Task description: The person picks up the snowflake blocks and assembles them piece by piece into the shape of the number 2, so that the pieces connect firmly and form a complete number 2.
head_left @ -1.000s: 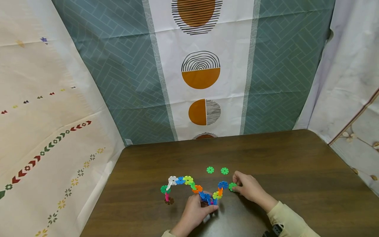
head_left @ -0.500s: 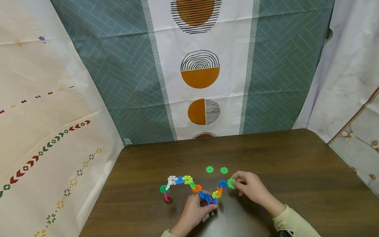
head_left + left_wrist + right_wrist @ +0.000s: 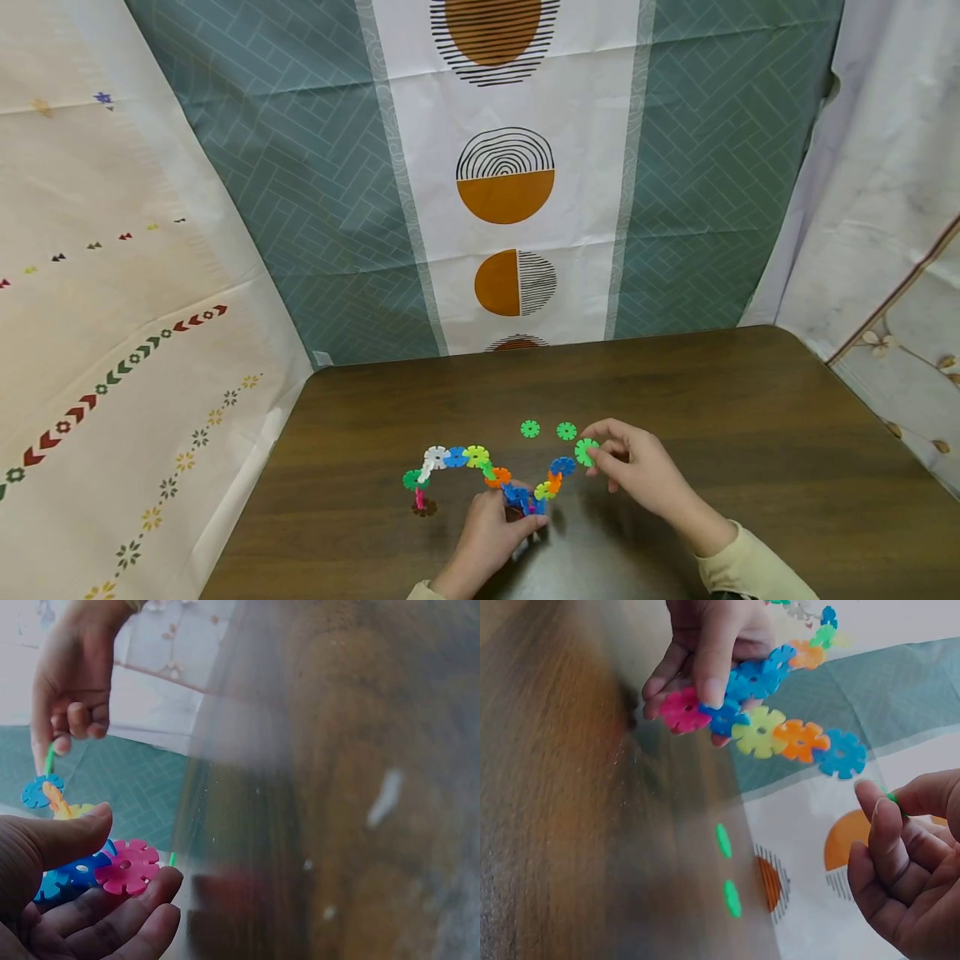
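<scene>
A chain of linked, notched plastic discs [image 3: 476, 456] in several colours arches over the table in the head view. My left hand [image 3: 486, 533] grips it near its blue discs [image 3: 754, 678]; in the right wrist view the thumb lies over a blue disc beside a pink disc [image 3: 684, 709]. From there the chain runs through a yellow and an orange disc to a blue end disc [image 3: 562, 466]. Just right of that end, my right hand [image 3: 637, 467] pinches a green notched disc [image 3: 586, 452] between thumb and finger, its flat face toward the head camera.
Two loose green discs [image 3: 530, 429] [image 3: 566, 431] lie on the brown wooden table [image 3: 375, 400] beyond the chain. The chain's far left end hangs down to a brown disc [image 3: 423, 507]. Patterned cloths [image 3: 330, 208] stand behind the table and at both sides.
My right hand has lifted the green disc slightly and turned it, away from the blue end disc. The left hand keeps its grip on the chain with little movement.
</scene>
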`<state>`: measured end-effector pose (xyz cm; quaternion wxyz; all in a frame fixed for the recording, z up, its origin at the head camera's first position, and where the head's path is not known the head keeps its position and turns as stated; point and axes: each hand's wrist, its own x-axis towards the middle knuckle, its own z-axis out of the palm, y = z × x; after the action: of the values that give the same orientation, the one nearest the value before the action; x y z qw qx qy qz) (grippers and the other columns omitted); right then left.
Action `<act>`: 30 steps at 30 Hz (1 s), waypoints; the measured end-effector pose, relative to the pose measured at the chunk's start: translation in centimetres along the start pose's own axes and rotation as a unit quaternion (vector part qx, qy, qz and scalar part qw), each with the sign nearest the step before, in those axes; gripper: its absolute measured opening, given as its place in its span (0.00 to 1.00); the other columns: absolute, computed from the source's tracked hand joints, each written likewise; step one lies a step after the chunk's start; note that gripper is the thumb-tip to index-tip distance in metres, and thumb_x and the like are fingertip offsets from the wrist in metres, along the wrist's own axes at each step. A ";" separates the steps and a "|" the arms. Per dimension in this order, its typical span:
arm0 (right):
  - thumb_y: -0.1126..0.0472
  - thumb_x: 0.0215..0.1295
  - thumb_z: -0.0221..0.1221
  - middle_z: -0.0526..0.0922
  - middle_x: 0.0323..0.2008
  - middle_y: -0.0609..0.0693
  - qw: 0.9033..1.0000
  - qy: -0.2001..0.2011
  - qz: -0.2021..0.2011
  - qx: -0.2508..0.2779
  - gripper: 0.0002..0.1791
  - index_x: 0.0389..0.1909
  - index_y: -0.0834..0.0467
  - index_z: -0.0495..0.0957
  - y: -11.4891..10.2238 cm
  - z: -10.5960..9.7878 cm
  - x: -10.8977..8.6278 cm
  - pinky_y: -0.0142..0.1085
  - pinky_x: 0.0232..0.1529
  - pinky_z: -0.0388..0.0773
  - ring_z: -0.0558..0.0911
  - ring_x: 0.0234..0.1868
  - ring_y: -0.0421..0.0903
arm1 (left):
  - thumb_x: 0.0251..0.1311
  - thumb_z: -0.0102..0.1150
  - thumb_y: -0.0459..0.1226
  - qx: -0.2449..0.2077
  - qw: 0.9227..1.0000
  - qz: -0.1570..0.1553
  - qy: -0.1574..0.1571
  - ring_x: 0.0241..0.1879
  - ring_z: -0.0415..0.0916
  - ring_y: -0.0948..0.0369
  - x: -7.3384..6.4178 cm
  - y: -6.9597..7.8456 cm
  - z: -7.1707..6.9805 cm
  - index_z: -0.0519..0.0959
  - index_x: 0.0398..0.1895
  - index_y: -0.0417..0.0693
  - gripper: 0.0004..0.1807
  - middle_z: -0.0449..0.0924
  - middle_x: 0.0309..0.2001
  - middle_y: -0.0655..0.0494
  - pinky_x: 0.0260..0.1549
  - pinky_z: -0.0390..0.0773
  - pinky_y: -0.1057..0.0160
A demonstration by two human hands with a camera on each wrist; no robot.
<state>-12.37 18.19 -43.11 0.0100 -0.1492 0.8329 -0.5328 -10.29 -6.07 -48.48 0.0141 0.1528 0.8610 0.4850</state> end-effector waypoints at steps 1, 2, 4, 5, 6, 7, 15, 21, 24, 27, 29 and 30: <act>0.58 0.67 0.61 0.78 0.17 0.47 1.000 0.001 -0.002 0.001 0.14 0.49 0.60 0.77 -0.1 0.0 0.0 0.39 0.24 0.77 0.82 0.23 0.44 | 0.50 0.74 0.40 0.000 1.000 -0.006 -0.001 0.27 0.74 0.72 0.0 0.0 0.0 0.83 0.38 0.51 0.13 0.80 0.26 0.70 0.30 0.75 0.69; 0.57 0.67 0.61 0.79 0.17 0.46 1.000 0.003 -0.004 0.001 0.14 0.49 0.60 0.77 -0.3 0.0 -0.1 0.39 0.24 0.77 0.81 0.22 0.45 | 0.50 0.74 0.40 -0.001 1.000 -0.009 -0.003 0.27 0.74 0.72 0.1 0.0 0.0 0.83 0.38 0.50 0.13 0.80 0.26 0.70 0.29 0.75 0.69; 0.57 0.67 0.62 0.78 0.16 0.46 1.000 0.006 -0.009 0.001 0.14 0.48 0.61 0.78 -0.5 0.1 -0.1 0.38 0.23 0.77 0.81 0.22 0.44 | 0.50 0.75 0.40 -0.001 1.000 -0.012 -0.005 0.27 0.74 0.72 0.1 0.0 0.0 0.83 0.39 0.50 0.14 0.79 0.26 0.70 0.29 0.75 0.69; 0.57 0.67 0.62 0.78 0.16 0.46 1.000 0.007 -0.011 0.001 0.15 0.48 0.61 0.78 -0.6 0.1 -0.1 0.38 0.23 0.76 0.82 0.22 0.44 | 0.50 0.75 0.40 0.000 1.000 -0.012 -0.005 0.27 0.74 0.72 0.1 0.0 0.0 0.83 0.39 0.50 0.14 0.79 0.26 0.70 0.29 0.75 0.69; 0.57 0.67 0.62 0.77 0.15 0.46 1.000 0.008 -0.012 0.001 0.15 0.48 0.61 0.78 -0.7 0.1 -0.1 0.37 0.22 0.76 0.81 0.22 0.44 | 0.50 0.75 0.40 0.002 1.000 -0.011 -0.005 0.27 0.74 0.72 0.1 0.0 0.0 0.83 0.39 0.50 0.14 0.80 0.26 0.69 0.29 0.75 0.69; 0.57 0.67 0.62 0.77 0.14 0.46 1.000 0.009 -0.012 0.001 0.14 0.48 0.61 0.79 -0.8 0.1 -0.1 0.36 0.22 0.75 0.82 0.22 0.45 | 0.50 0.75 0.40 0.004 1.000 -0.010 -0.004 0.27 0.74 0.72 0.1 0.0 0.0 0.83 0.39 0.50 0.14 0.80 0.26 0.69 0.29 0.75 0.69; 0.58 0.67 0.62 0.75 0.13 0.46 1.000 0.014 -0.004 -0.017 0.12 0.47 0.59 0.81 -1.2 0.3 -0.1 0.33 0.18 0.71 0.81 0.20 0.44 | 0.50 0.74 0.40 0.015 1.000 0.003 0.000 0.27 0.74 0.72 0.0 0.0 0.1 0.83 0.38 0.51 0.13 0.80 0.27 0.69 0.30 0.75 0.69; 0.58 0.66 0.63 0.76 0.12 0.44 0.999 0.024 -0.015 -0.036 0.12 0.46 0.59 0.82 -1.4 0.5 -0.2 0.31 0.15 0.66 0.78 0.17 0.42 | 0.50 0.74 0.39 0.018 1.000 0.007 -0.003 0.27 0.74 0.71 -0.1 0.1 0.1 0.83 0.37 0.51 0.12 0.80 0.27 0.69 0.30 0.76 0.69; 0.58 0.65 0.63 0.78 0.14 0.40 0.998 0.028 -0.015 -0.056 0.11 0.45 0.58 0.82 -1.5 0.6 -0.2 0.30 0.15 0.64 0.76 0.14 0.41 | 0.50 0.74 0.39 0.020 1.000 0.007 -0.005 0.27 0.74 0.72 -0.1 0.2 0.1 0.83 0.37 0.50 0.12 0.79 0.27 0.69 0.29 0.76 0.69; 0.57 0.65 0.63 0.80 0.17 0.37 0.997 0.028 -0.022 -0.065 0.12 0.46 0.58 0.83 -1.5 0.7 -0.2 0.31 0.15 0.66 0.74 0.13 0.39 | 0.50 0.74 0.39 0.023 1.000 0.008 -0.005 0.26 0.73 0.72 -0.1 0.2 0.1 0.83 0.36 0.50 0.12 0.79 0.26 0.69 0.28 0.75 0.69; 0.56 0.66 0.63 0.82 0.19 0.38 0.998 0.025 -0.024 -0.059 0.13 0.46 0.58 0.83 -1.5 0.7 -0.2 0.32 0.16 0.68 0.74 0.13 0.39 | 0.50 0.74 0.39 0.025 1.000 0.010 -0.005 0.26 0.73 0.72 -0.1 0.3 0.1 0.83 0.36 0.49 0.12 0.79 0.26 0.69 0.28 0.75 0.69; 0.55 0.66 0.62 0.83 0.21 0.38 0.998 0.022 -0.027 -0.052 0.14 0.47 0.59 0.82 -1.5 0.7 -0.2 0.33 0.16 0.69 0.74 0.12 0.40 | 0.50 0.74 0.39 0.027 1.000 0.010 -0.005 0.26 0.73 0.73 -0.1 0.3 0.1 0.83 0.36 0.49 0.12 0.79 0.26 0.70 0.28 0.75 0.69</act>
<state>-11.65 17.02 -42.15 -0.0307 -0.1601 0.8553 -0.4919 -10.08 -5.91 -48.27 0.0097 0.1639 0.8720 0.4611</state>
